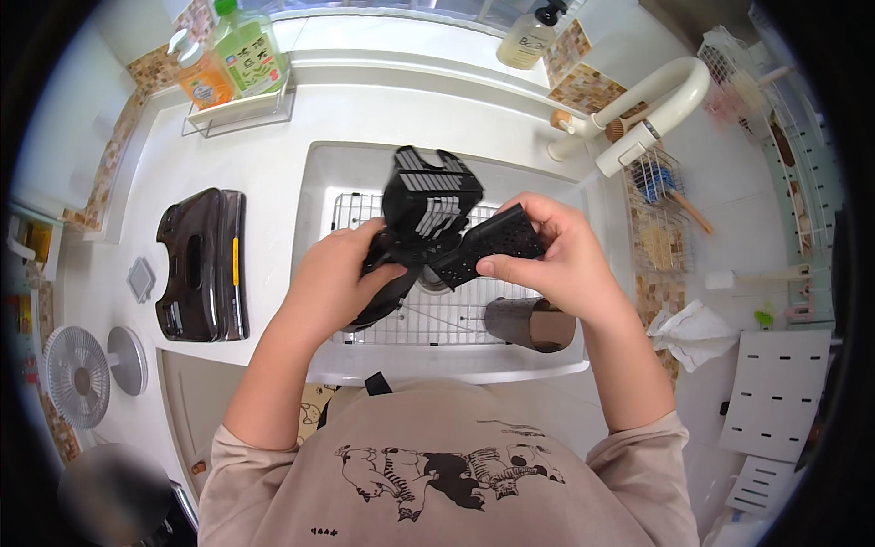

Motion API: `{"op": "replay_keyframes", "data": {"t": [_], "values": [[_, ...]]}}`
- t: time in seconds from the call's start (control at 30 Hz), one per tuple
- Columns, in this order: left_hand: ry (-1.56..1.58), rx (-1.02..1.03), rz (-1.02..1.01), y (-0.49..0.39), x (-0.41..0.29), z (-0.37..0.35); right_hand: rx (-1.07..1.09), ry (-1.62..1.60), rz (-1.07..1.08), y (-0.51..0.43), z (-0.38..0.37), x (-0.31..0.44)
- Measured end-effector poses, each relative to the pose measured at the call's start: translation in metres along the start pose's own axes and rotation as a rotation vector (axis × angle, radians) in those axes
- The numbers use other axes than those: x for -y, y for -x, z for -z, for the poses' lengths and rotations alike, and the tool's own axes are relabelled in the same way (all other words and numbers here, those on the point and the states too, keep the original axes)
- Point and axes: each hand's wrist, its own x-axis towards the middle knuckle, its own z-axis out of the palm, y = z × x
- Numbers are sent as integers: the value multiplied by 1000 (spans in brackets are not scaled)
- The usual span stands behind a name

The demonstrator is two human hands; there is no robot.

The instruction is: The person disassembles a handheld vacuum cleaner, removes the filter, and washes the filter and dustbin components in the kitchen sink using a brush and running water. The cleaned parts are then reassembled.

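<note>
Above the sink, my left hand (338, 277) grips a black plastic assembly (434, 195) with a slotted, vented top. Its lower part slopes down to the left beneath my fingers. My right hand (564, 260) holds a black perforated plastic plate (495, 243), thumb on its front face. The plate's left end meets or overlaps the assembly; I cannot tell whether they are joined. A dark translucent container (526, 325) lies on the wire rack (437, 331) in the white sink (321, 167), below my right hand.
A dark translucent lidded tank (195, 267) rests on the left counter, beside a small grey square piece (141, 279). The white faucet (656, 123) arches over the sink's right side, a faint water stream at its spout. Soap bottles (249, 55) stand back left; a fan (78, 376) is left.
</note>
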Motion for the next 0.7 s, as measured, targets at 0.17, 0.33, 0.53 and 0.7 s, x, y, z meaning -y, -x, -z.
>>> {"op": "replay_keyframes", "data": {"t": [0.17, 0.33, 0.53, 0.7], "values": [[82, -28, 54, 3, 5, 2, -37, -284, -88, 6, 4, -5], [140, -39, 105, 3, 6, 3, -35, -279, -90, 11, 3, -3], [183, -20, 127, 2, 4, 1, -7, -257, -17, 14, 0, -3], [203, -65, -3, 0, 2, -4, -99, 182, 226, 17, -7, -4]]}}
